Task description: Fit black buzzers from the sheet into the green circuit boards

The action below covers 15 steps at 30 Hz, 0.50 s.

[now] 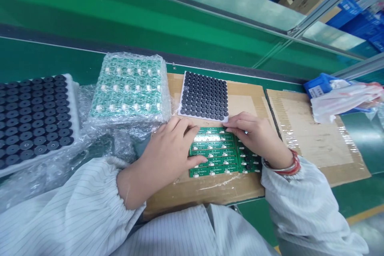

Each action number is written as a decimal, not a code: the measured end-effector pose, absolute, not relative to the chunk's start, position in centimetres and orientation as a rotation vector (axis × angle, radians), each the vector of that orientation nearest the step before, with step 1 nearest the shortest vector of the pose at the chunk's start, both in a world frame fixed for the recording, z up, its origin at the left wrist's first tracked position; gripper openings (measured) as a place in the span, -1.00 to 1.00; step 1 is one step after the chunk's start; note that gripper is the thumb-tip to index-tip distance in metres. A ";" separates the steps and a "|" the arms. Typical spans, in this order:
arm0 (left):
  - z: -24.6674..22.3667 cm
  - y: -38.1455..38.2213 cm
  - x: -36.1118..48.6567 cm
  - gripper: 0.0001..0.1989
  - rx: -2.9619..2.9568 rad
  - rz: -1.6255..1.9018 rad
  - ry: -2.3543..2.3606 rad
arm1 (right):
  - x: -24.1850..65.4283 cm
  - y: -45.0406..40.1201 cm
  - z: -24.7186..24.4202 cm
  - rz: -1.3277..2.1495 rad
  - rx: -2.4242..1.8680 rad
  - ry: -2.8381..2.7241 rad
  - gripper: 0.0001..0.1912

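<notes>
disc sheet (37,116): cut, left edge | right board (248,157): partly hidden (behind right hand (255,136)) | blue bins (364,26): blurred

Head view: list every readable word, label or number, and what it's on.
No text is legible.
Green circuit boards, centre: white printing, too small to read.
Blue bin, right: white label, too blurred to read.
Blue box, upper right: pale markings, too blurred.

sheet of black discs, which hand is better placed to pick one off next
Probably the right hand: its fingertips are beside the near right corner of the sheet of black discs, while the left hand has its thumb over a green panel.
</notes>
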State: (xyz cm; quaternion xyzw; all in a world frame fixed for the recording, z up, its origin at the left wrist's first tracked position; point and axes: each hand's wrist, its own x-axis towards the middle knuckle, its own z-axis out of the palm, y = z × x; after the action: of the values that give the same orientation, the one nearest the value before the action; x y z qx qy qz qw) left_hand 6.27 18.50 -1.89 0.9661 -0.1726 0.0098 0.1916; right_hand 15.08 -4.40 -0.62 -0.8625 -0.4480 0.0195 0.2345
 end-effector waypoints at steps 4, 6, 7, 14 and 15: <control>-1.9 18.5 6.2 -0.40 2.705 0.019 -0.482 | 14.8 -4.3 -0.4 0.052 -2.375 -1.237 -0.84; -2.0 18.6 6.3 -0.40 2.703 0.017 -0.484 | 14.8 -4.3 -0.3 0.066 -2.372 -1.241 -0.85; -2.0 18.6 6.3 -0.40 2.702 0.016 -0.485 | 14.8 -4.3 -0.3 0.073 -2.371 -1.242 -0.84; -1.9 18.5 6.4 -0.40 2.705 0.013 -0.485 | 15.0 -4.6 -0.2 0.086 -2.363 -1.249 -0.83; -1.9 18.5 6.3 -0.40 2.708 0.016 -0.483 | 15.0 -4.6 -0.2 0.085 -2.363 -1.251 -0.83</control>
State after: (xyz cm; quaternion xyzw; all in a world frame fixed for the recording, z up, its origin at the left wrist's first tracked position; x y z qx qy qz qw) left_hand 6.35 18.47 -1.93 0.9657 -0.1724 0.0057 0.1942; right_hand 14.97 -4.61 -0.21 -0.8593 -0.4551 0.0309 0.2311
